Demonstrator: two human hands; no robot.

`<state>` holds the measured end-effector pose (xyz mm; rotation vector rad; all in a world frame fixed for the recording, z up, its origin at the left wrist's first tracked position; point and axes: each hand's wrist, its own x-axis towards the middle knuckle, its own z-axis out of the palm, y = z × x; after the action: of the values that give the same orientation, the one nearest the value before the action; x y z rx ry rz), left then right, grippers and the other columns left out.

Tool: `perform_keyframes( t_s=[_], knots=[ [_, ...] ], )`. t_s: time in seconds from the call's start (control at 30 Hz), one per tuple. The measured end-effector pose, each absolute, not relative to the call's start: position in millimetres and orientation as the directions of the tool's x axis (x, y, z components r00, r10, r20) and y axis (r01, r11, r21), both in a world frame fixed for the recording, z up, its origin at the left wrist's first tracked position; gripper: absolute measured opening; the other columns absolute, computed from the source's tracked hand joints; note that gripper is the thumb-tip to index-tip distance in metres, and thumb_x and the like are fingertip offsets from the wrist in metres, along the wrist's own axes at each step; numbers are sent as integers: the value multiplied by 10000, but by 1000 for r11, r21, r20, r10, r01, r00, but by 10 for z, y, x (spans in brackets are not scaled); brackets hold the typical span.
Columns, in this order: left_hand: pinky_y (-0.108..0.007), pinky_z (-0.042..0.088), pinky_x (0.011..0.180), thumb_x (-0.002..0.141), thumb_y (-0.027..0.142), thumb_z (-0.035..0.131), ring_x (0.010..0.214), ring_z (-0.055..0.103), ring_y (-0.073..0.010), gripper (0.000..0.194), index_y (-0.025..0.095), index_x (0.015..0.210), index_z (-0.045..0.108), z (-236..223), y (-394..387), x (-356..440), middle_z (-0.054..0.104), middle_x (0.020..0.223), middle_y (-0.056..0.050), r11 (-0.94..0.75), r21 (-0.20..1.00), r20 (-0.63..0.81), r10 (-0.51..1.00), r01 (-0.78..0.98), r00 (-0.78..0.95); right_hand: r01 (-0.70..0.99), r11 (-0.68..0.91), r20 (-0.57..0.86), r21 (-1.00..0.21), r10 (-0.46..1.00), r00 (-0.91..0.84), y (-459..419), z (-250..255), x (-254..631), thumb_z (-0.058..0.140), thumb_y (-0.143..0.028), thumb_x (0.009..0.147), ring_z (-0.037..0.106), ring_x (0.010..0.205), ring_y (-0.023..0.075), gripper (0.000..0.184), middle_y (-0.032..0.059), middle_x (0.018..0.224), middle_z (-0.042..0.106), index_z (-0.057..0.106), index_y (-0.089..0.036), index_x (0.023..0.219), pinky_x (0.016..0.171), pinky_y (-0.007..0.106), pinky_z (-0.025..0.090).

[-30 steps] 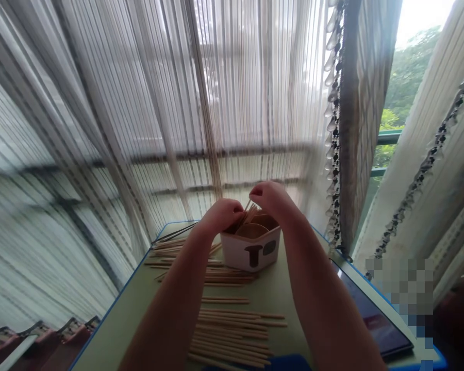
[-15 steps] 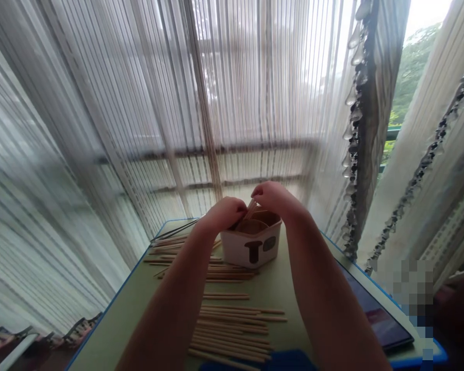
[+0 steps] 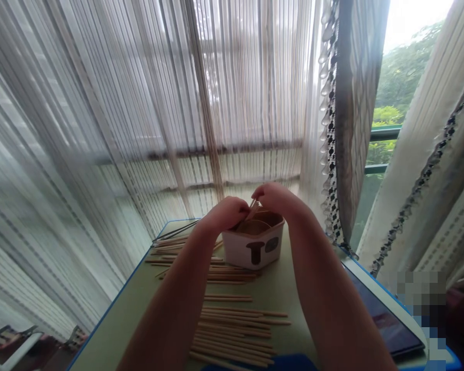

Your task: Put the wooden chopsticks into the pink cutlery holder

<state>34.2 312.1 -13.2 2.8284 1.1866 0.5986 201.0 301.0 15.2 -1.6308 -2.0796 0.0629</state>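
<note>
A white tub (image 3: 237,250) with dark brown print stands on the table (image 3: 282,283). Inside it a round rim shows, and the rest of its contents is largely hidden. Over the tub's left rim, my left hand (image 3: 230,212) is closed on several thin pale sticks (image 3: 254,209) that lean up out of the tub. My right hand (image 3: 272,197) is above the far rim, its fingers pinched at the upper ends of these sticks. Long wooden sticks (image 3: 235,335) lie in rows beneath and beside my forearms.
A tablet (image 3: 388,319) lies along the table's right edge. Dark thin rods (image 3: 178,229) rest at the far left corner. Something blue (image 3: 290,361) sits at the near edge. Sheer striped curtains (image 3: 255,103) hang close behind the table, and a beaded curtain edge (image 3: 328,129) hangs at the right.
The beaded curtain edge has swung left, showing more of the window. My hands stay at the tub with the pale sticks, which have shifted slightly between my fingers.
</note>
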Motion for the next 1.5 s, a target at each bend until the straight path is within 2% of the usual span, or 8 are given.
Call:
perform_keyframes(
  t_s=[0.27,0.5,0.83,1.03,1.23,1.4,1.5],
  knots=[
    [-233,421,635,740,273,519,682,578,-133,227,193,836,708,-136,3190,297,677,761,-31,-606,227,345,782,762,519,839,400,394,-368,885,-250,3019,139,2014,518,-74,710,617,872,156,302,30,922,699,709,-212,898,782,238,451],
    [-233,432,637,744,283,525,670,581,-128,218,202,841,703,-160,3231,282,683,769,-26,-564,269,344,814,781,469,818,406,364,-407,894,-263,3016,149,2001,500,-56,712,622,820,139,330,28,915,701,707,-205,922,733,214,456],
    [-239,417,652,766,295,515,696,573,-133,234,198,841,714,-151,3192,327,682,786,-38,-619,169,329,769,767,548,866,331,334,-374,920,-208,3023,148,2052,528,-102,698,614,791,152,293,36,883,704,717,-207,895,684,227,444],
    [-245,406,637,773,289,501,702,571,-140,240,209,857,712,-157,3166,327,678,797,-39,-646,143,329,746,750,579,878,341,335,-336,914,-227,2993,166,2059,518,-106,702,604,778,150,291,36,886,699,716,-209,889,654,221,425],
    [-262,416,664,766,292,518,738,582,-160,217,208,839,704,-70,3081,328,676,819,-50,-569,90,329,792,817,515,901,322,342,-292,915,-216,2969,194,2045,509,-112,707,592,767,161,319,48,927,682,698,-213,943,640,240,414],
    [-281,434,693,743,284,543,785,589,-183,217,206,899,673,90,2897,253,668,893,-55,-458,92,331,852,884,407,913,334,431,-236,877,-209,2751,294,2057,491,-115,729,578,850,166,328,39,967,664,681,-222,974,706,246,409],
    [-288,437,716,735,277,563,797,586,-184,224,197,922,656,220,2661,186,661,904,-61,-384,92,315,887,919,339,911,343,452,-230,866,-212,2415,435,2013,498,-167,754,578,787,154,306,26,946,662,663,-236,1002,654,243,402]
  ],
)
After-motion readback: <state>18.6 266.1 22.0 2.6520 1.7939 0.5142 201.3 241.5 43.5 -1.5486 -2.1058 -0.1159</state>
